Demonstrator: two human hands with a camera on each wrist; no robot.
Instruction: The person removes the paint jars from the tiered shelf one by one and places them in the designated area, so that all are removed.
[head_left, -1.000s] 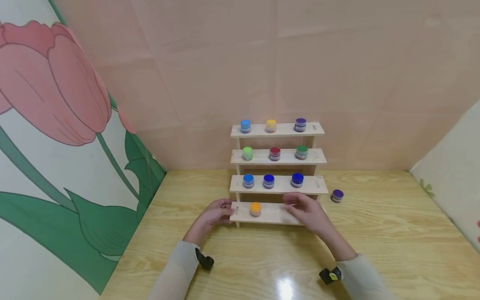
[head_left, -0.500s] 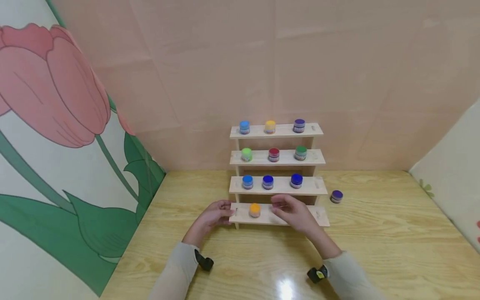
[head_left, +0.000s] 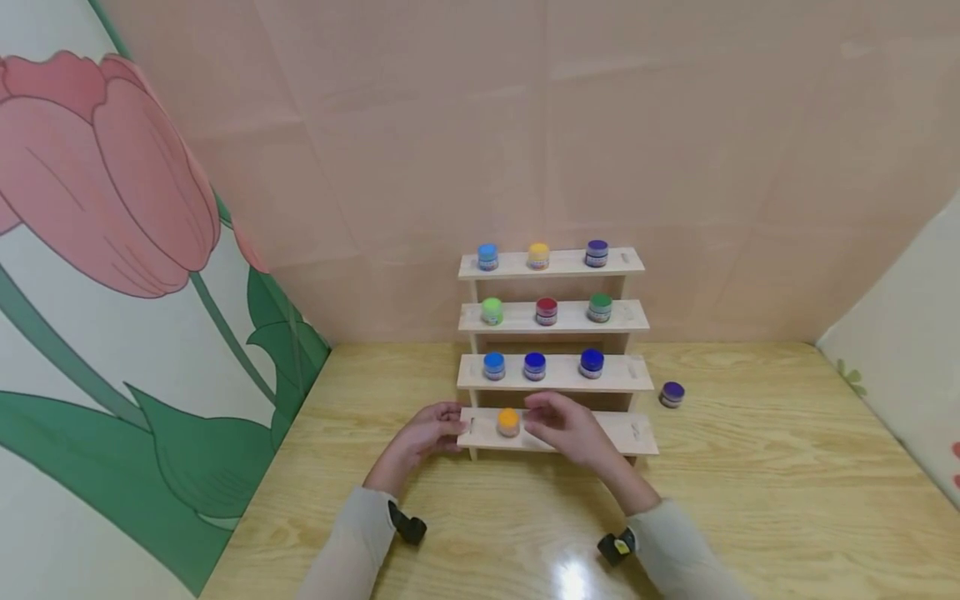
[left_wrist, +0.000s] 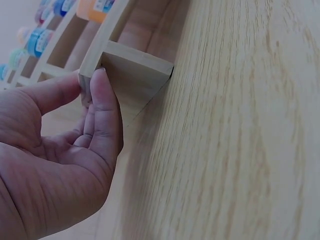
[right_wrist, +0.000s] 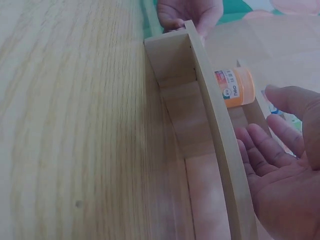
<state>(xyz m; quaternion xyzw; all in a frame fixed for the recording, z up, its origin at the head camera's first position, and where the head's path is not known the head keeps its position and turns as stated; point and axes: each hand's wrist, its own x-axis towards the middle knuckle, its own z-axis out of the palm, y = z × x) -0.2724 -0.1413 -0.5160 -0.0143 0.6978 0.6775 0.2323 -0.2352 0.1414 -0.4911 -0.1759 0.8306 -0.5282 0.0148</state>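
A four-tier wooden display rack (head_left: 600, 431) stands on the table with small paint jars on its shelves. At the left end of its lowest shelf, my left hand (head_left: 422, 433) pinches the board between thumb and fingers, plainly seen in the left wrist view. An orange paint jar (head_left: 507, 422) sits on that shelf, left of its middle. Just right of this jar is my right hand (head_left: 572, 429), its fingers loosely bent with nothing between them. In the right wrist view a gap shows between the hand and the orange jar (right_wrist: 241, 87).
Blue, yellow, purple, green and red jars stand on the upper shelves, including a dark red jar (head_left: 547, 311). One purple jar (head_left: 672, 394) rests on the wooden table (head_left: 750, 467) right of the rack. A pink backdrop (head_left: 405, 167) rises behind.
My right hand has moved left along the lowest shelf, closer to the orange jar. My left hand has kept its hold on the shelf end.
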